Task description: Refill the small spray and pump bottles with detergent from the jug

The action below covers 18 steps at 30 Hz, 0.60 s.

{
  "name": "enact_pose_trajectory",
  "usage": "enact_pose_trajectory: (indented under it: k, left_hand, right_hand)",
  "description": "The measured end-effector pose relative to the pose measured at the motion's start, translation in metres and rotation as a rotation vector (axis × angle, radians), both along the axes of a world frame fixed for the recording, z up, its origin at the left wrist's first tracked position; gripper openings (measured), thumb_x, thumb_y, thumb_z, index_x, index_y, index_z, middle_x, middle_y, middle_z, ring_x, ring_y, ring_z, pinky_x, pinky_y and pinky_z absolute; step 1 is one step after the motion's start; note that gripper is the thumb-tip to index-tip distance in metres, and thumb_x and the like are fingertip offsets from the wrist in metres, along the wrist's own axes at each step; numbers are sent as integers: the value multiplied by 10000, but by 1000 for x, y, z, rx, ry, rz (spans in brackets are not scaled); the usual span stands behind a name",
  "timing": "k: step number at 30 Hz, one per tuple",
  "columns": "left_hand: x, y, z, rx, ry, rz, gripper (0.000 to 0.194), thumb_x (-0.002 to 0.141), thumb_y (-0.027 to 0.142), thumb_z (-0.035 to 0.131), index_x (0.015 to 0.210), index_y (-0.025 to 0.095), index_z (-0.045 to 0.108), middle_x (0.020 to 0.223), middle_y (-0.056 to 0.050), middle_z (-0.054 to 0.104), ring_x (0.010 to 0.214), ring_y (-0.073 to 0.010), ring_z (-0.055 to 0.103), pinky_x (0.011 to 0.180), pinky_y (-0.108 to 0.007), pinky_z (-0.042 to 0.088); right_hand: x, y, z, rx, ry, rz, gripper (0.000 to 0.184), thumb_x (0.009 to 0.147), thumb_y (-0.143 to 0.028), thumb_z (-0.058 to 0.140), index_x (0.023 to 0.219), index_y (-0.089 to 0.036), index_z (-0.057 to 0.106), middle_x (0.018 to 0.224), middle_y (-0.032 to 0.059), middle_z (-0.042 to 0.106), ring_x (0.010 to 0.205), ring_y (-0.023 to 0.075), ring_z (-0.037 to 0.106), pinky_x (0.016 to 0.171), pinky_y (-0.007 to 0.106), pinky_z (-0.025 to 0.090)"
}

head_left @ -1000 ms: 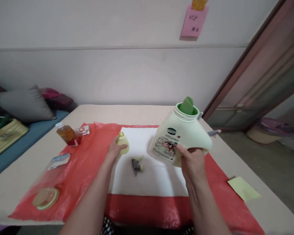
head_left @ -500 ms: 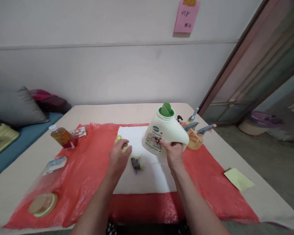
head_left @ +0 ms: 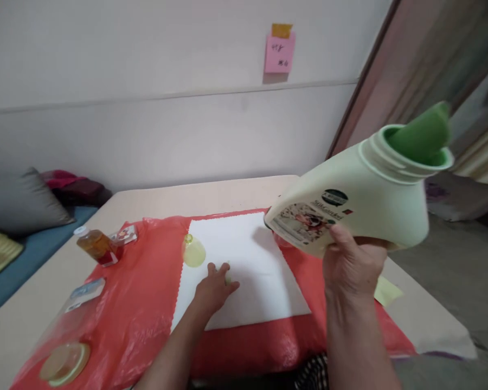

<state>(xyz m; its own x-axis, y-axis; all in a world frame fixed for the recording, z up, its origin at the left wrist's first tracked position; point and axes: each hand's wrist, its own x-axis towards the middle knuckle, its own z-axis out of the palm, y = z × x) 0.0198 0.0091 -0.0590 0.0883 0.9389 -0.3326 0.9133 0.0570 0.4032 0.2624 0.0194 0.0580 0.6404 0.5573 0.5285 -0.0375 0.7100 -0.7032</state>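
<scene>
My right hand [head_left: 352,265] grips a large pale detergent jug [head_left: 361,189] by its handle, thumb on the label side. The jug is lifted at the right and tilted, its uncapped mouth with a green pouring spout [head_left: 425,135] pointing up and right. My left hand [head_left: 215,290] reaches over a white cloth [head_left: 264,292] with fingers apart. Beneath these fingers a bit of pale green shows, seemingly part of the trigger spray head seen there earlier; most of it is hidden. Just left of that hand, a small yellowish clear bottle [head_left: 194,252] rests on the cloth's edge.
Red plastic sheeting [head_left: 146,287] covers much of the table. On the left are an amber bottle [head_left: 100,246], a blue-white packet [head_left: 85,293] and a round lidded container [head_left: 65,364]. A yellow-green paper [head_left: 387,292] lies right, behind my right forearm. A pink note [head_left: 279,54] hangs on the wall.
My right hand has raised the jug rightward and closer, tilting it further right. My left hand has moved down and right, over the spray head. The small bottle is now plainly visible.
</scene>
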Motion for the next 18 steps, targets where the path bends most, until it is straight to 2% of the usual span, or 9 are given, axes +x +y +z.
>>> enact_pose_trajectory:
  k: [2,5,7,9,12,13,15,18]
  left_hand:
    - [6,0,-9,24,4,-3,433,858,415,587,1267,287,522,1321,-99,422,921,-226,676,856,-365,493]
    - [16,0,-17,83,18,20,297,818,201,590,1112,237,600,1294,-103,452,1003,-226,654,908,-348,476]
    - [17,-2,-14,132,-1,38,266,799,145,573,1049,226,615,1248,-96,495,1035,-216,635,929,-332,471]
    - [10,-8,-1,183,-25,53,258,812,181,568,1064,217,608,1188,-90,542,1028,-206,624,927,-320,477]
    - [-14,-25,38,303,-136,129,319,857,357,537,1131,197,569,1024,-65,614,931,-211,631,861,-336,509]
    - [-23,-32,55,378,-292,202,356,830,416,572,1109,194,577,967,-53,633,891,-218,637,832,-346,517]
    - [-40,-47,92,482,-537,319,466,739,497,688,1088,205,589,961,-42,656,849,-218,648,791,-350,529]
    - [-54,-65,147,662,-634,455,518,674,492,763,1084,218,604,1012,-34,653,836,-186,646,755,-311,539]
  right_hand:
    - [14,-8,11,33,4,-59,581,667,-188,734,1237,-236,631,1273,83,643,1220,307,585,1015,570,481]
    - [31,-15,17,72,74,-74,581,658,-178,751,1226,-223,633,1247,85,651,1180,300,608,989,532,507]
    - [40,-16,17,57,121,-34,579,668,-198,766,1230,-213,625,1207,85,671,1117,288,640,953,506,531]
    - [49,-16,13,4,150,44,582,671,-226,792,1227,-203,623,1151,84,699,1040,272,668,932,484,539]
    - [61,-14,3,-139,120,158,632,615,-264,854,1202,-179,634,1060,79,733,964,267,680,924,463,528]
    - [64,-13,-1,-210,73,194,650,589,-285,871,1187,-170,642,1040,81,740,961,278,678,918,466,525]
    - [68,-9,-7,-371,-87,249,659,547,-340,892,1139,-158,668,1020,92,746,983,317,670,922,487,512]
    - [64,-4,-12,-500,-418,268,643,567,-369,869,1154,-177,688,1148,115,720,1153,373,609,1036,517,432]
